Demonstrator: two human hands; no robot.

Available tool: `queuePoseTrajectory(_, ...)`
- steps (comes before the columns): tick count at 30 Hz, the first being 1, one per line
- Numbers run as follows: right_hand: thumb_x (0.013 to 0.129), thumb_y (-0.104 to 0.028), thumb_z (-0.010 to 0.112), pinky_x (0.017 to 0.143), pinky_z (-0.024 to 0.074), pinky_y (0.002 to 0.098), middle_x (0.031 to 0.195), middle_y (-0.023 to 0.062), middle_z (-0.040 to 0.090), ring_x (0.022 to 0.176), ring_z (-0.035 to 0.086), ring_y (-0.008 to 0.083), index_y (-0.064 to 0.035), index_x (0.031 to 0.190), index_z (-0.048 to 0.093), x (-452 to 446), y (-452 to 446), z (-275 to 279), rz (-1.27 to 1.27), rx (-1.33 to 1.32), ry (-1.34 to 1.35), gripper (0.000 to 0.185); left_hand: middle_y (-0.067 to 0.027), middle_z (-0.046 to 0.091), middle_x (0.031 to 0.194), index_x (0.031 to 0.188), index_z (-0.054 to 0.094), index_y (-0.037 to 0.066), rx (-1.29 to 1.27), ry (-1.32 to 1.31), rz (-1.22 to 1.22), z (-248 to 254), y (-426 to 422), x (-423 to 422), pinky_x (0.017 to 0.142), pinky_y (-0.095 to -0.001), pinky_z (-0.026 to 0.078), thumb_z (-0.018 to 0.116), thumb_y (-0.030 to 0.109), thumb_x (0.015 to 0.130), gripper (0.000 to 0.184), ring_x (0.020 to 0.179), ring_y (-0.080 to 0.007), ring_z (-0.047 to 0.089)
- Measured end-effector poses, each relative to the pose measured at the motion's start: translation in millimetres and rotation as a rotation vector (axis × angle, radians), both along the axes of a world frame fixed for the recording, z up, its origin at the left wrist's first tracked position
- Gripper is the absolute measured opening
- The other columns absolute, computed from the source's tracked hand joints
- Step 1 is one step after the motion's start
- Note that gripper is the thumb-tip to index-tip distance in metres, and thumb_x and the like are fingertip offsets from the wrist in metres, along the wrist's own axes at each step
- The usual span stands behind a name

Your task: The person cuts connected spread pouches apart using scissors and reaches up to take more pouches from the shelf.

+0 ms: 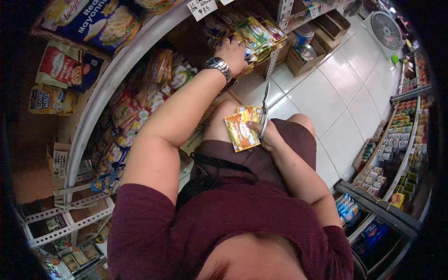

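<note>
My left hand (pixel 232 55), with a metal watch (pixel 218 66) on the wrist, reaches into the lower shelf. Its fingers are bent around a pile of sachets, and their tips are partly hidden. Green and yellow sachets (pixel 255 35) lie fanned out just beyond that hand. Over my lap, my right hand (pixel 269 134) is closed, its thumb pressing on a few orange-yellow sachets (pixel 241 133). The same hand also holds scissors (pixel 265 100), their blades pointing up and away from me.
Packets crowd the shelf (pixel 140 102) on my left, under a curved metal edge with mayonnaise pouches (pixel 93 23) above. A perforated metal post (pixel 271 63) stands beside the sachets. Cardboard boxes (pixel 298 63) and a fan (pixel 383 30) stand on the tiled floor. Shelves of cans (pixel 392 144) line the right.
</note>
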State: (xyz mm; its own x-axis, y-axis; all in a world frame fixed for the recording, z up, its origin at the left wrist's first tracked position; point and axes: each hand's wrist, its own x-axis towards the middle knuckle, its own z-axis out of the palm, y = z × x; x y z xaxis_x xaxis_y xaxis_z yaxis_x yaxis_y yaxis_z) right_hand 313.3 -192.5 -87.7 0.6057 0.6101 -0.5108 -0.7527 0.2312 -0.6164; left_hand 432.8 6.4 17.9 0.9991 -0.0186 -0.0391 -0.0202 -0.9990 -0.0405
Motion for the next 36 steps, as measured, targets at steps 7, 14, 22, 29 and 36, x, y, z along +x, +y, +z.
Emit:
queuePoseTrajectory(7, 0.079, -0.005, 0.067, 0.076, 0.054, 0.0336, 0.101, 0.0156, 0.062, 0.087, 0.064, 0.0229, 0.008, 0.113, 0.048, 0, 0, 1, -0.002, 0.023, -0.01, 0.041, -0.0178, 0.025, 0.145, 0.138, 0.03, 0.003, 0.1, -0.046, 0.003, -22, 1, 5, 0.105, -0.0525, 0.029, 0.061, 0.039, 0.08, 0.075, 0.134, -0.0383, 0.024)
queuePoseTrajectory(14, 0.079, -0.005, 0.068, 0.077, 0.0536, 0.0333, 0.103, 0.0162, 0.062, 0.088, 0.064, 0.0223, 0.0095, 0.114, 0.048, -1, -2, -9, 0.011, 0.041, -0.05, 0.043, -0.0102, 0.0, 0.154, 0.146, -0.003, 0.01, -0.05, 0.064, 0.018, -11, 11, -9, 0.108, -0.0564, 0.016, 0.058, 0.055, 0.08, 0.101, 0.141, -0.0306, 0.0)
queuePoseTrajectory(22, 0.079, -0.004, 0.068, 0.078, 0.0538, 0.0336, 0.103, 0.0164, 0.062, 0.089, 0.064, 0.023, 0.0089, 0.115, 0.047, -4, -3, -2, -0.014, 0.062, -0.025, 0.044, -0.0193, 0.038, 0.137, 0.132, 0.041, 0.004, -0.329, -0.25, -0.088, 1, 44, -24, 0.102, -0.0454, 0.033, 0.057, 0.04, 0.083, 0.063, 0.128, -0.0354, 0.035)
queuePoseTrajectory(29, 0.08, -0.002, 0.067, 0.076, 0.055, 0.0337, 0.102, 0.0157, 0.062, 0.088, 0.064, 0.0237, 0.0088, 0.114, 0.046, -2, 1, -6, -0.014, 0.033, 0.027, 0.042, -0.02, 0.065, 0.102, 0.093, 0.069, 0.004, 0.096, 0.319, 0.051, -7, 48, -53, 0.09, -0.0426, 0.043, 0.057, 0.031, 0.078, 0.033, 0.099, -0.0327, 0.062)
queuePoseTrajectory(36, 0.079, -0.003, 0.067, 0.075, 0.0547, 0.0333, 0.101, 0.0161, 0.062, 0.088, 0.064, 0.0226, 0.0093, 0.112, 0.048, -2, -4, -7, -0.021, 0.015, 0.007, 0.039, -0.0158, 0.062, 0.114, 0.106, 0.066, 0.006, 0.249, 0.514, 0.094, -19, 42, -34, 0.101, -0.0537, 0.028, 0.065, 0.043, 0.071, 0.052, 0.11, -0.034, 0.056)
